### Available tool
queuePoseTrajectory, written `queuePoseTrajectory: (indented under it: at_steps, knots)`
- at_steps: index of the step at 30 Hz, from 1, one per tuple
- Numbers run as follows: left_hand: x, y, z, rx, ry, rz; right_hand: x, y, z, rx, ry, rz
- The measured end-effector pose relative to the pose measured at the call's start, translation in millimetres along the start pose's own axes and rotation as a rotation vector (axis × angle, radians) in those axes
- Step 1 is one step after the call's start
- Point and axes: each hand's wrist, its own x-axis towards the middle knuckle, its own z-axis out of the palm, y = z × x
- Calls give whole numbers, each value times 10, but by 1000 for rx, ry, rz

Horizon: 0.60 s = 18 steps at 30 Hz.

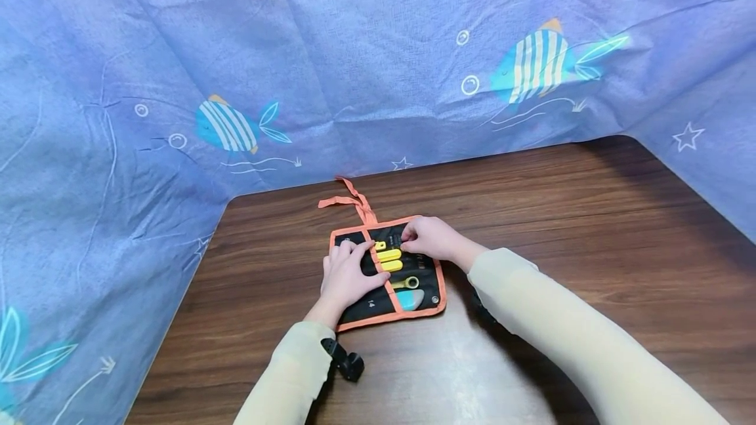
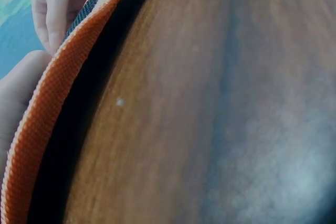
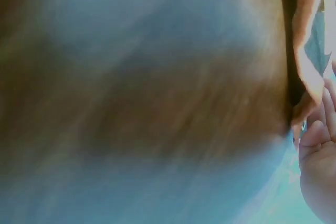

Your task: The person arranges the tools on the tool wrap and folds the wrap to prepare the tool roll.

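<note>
A black tool roll point(image 1: 363, 307) with orange edging lies unrolled on the table. My left hand point(image 1: 347, 275) rests over its left part, fingers spread, with thumb and index finger at the orange pocket edge. Out of that pocket stick yellow handles point(image 1: 391, 265), a ring-ended wrench point(image 1: 411, 283) and a teal-and-grey tool point(image 1: 410, 299). At the roll's upper right, my right hand point(image 1: 436, 239) pinches a small dark piece point(image 1: 396, 241) beside the yellow handles; its kind is too small to tell. In the left wrist view, the roll's orange edge point(image 2: 58, 82) stands in front of the fingers.
Two orange tie straps point(image 1: 357, 201) stretch from the roll toward the back of the brown wooden table point(image 1: 561, 215). Blue cloth point(image 1: 354, 51) printed with fish hangs behind and at both sides. A black wrist camera point(image 1: 348, 363) sits by the left sleeve.
</note>
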Motion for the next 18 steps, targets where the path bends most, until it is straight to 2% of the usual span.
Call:
queuePoseTrajectory:
  at_steps: [4, 10, 18]
  knots:
    - [4, 7, 0, -9, 3, 6, -95, 11, -25, -3, -7, -19]
    - [8, -8, 3, -16, 7, 6, -260, -14, -29, -16, -21, -111]
    - [7, -21, 32, -8, 6, -2, -436, 34, 2, 29, -32, -136]
